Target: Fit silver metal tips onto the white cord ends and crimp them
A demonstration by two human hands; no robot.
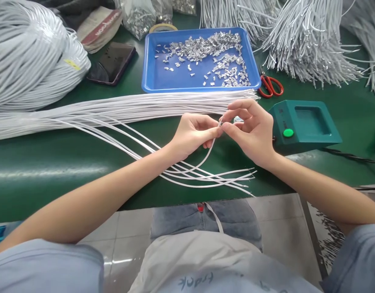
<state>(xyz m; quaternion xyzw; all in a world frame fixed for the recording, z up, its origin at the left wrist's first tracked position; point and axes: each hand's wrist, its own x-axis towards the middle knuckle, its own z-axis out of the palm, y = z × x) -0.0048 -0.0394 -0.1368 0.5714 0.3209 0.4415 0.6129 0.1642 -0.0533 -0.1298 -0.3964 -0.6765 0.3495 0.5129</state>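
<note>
Near the middle of the bench, my left hand [195, 134] pinches a white wire [208, 156] close to its end. My right hand [250, 126] meets it there, thumb and forefinger closed at the wire's tip; a small metallic piece seems to sit between the fingertips, mostly hidden. The held wire curves down from my left fingers to several loose white wires [202, 179], whose bare ends point right. Behind both hands lies a long bundle of white wires [138, 103]. Beyond it is a blue tray [169, 79] with small metal terminals [206, 47] scattered in it.
A green device [309, 122] with a bright green button stands right of my right hand, its cable running right. Red-handled scissors [271, 85] lie by the tray. A phone [112, 63], a coiled grey cable bundle [31, 53] and cut wire bundles [309, 40] occupy the back.
</note>
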